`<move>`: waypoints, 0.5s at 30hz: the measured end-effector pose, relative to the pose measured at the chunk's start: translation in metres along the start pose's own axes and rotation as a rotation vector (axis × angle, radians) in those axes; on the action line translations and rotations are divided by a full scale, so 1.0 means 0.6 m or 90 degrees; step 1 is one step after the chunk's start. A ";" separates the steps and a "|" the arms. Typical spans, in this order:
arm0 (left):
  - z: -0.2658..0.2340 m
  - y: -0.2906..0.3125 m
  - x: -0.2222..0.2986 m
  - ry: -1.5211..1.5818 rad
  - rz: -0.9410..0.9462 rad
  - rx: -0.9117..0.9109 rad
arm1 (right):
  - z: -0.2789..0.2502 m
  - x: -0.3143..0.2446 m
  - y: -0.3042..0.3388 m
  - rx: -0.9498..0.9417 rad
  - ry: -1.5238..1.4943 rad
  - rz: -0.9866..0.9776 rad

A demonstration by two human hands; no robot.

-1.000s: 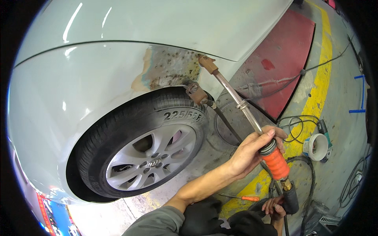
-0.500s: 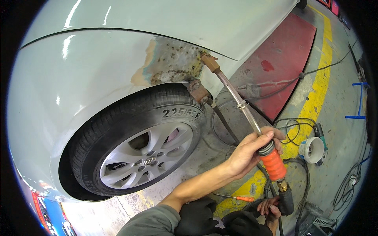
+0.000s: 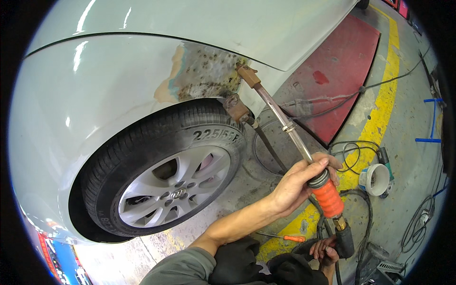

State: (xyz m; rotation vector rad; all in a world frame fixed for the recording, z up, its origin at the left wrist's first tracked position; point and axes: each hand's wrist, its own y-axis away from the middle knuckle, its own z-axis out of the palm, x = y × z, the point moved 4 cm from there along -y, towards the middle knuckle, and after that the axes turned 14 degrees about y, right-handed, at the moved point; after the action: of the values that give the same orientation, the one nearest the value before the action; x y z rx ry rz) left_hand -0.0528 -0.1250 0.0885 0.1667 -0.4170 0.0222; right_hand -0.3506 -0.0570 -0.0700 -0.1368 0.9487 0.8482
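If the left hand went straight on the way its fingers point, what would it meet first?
Past the orange-handled tool it grips, the left hand lines up with the looped dark cable on the floor. Probably that first, though depth is unclear and it may pass above.

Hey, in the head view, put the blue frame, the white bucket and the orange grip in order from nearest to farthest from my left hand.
Measured from your left hand:
1. Orange grip: right by the hand, just below and to its right.
2. White bucket: farther right, on the floor.
3. Blue frame: near the right edge, higher up.
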 end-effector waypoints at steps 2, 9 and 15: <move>0.000 -0.003 -0.002 0.005 -0.002 -0.003 | 0.005 -0.006 0.001 0.007 0.012 -0.010; 0.001 -0.007 -0.005 0.009 -0.006 0.005 | 0.020 -0.023 -0.002 0.016 0.028 0.002; -0.001 -0.005 -0.005 0.018 0.006 0.008 | 0.002 -0.009 -0.004 -0.075 -0.012 0.030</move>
State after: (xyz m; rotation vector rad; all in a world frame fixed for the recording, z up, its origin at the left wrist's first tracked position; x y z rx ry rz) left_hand -0.0550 -0.1278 0.0864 0.1759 -0.3890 0.0363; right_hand -0.3496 -0.0613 -0.0655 -0.2081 0.8873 0.9472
